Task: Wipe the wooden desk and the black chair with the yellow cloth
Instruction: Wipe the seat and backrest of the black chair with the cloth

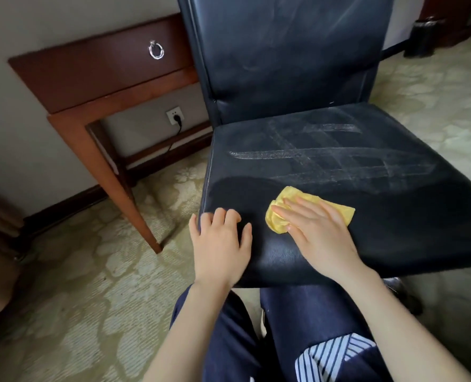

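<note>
The right hand point(317, 230) lies flat on the yellow cloth point(277, 220) with straight fingers and presses it down on the front part of the black chair point(339, 150) seat, without gripping it. The left hand point(220, 244) rests near it on the front left corner of the seat, fingers a little bent, thumb at the edge, holding nothing. Pale streaks point(325, 155) cross the seat farther back, and the wooden desk point(91, 78) stands by the wall, left of the chair, on a patterned carpet point(77, 285).
</note>
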Tool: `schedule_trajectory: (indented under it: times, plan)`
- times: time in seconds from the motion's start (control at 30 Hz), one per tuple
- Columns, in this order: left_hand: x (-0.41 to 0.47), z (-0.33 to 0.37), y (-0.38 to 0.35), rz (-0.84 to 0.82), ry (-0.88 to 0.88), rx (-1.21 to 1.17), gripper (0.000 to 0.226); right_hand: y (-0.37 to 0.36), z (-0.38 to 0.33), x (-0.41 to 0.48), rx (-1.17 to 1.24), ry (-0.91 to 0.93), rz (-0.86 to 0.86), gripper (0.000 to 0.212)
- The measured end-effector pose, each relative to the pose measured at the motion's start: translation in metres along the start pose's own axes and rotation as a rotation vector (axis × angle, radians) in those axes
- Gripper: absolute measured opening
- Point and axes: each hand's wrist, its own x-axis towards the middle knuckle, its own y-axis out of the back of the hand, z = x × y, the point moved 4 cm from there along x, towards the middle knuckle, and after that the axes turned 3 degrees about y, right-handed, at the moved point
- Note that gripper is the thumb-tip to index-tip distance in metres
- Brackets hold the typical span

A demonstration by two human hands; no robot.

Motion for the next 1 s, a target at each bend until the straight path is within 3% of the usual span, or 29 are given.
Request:
schedule_trajectory:
  times: [0.17, 0.33, 0.47, 0.6, 0.73, 1.0]
  plan:
    - [0.030, 0.050, -0.028, 0.000, -0.061, -0.148, 0.047, 0.029, 0.061, -0.022, -0.110, -0.178, 0.114, 0.038]
    - [0.026, 0.065, -0.057, -0.062, 0.021, -0.072, 0.067, 0.064, 0.134, -0.042, -0.166, -0.442, 0.041, 0.041]
    - [0.032, 0.065, -0.062, -0.042, 0.037, -0.053, 0.069, 0.089, 0.182, -0.040, -0.148, -0.529, 0.097, 0.049]
    - [0.030, 0.067, -0.067, -0.057, 0.040, -0.043, 0.071, 0.095, 0.228, -0.026, -0.047, -0.757, 0.076, 0.039]
    - [0.027, 0.070, -0.068, -0.059, 0.041, -0.077, 0.070, 0.092, 0.225, -0.014, -0.131, -0.892, 0.038, 0.040]
    - [0.026, 0.070, -0.065, 0.000, 0.038, -0.105, 0.065, 0.062, 0.131, 0.015, -0.291, -0.607, -0.004, 0.040]
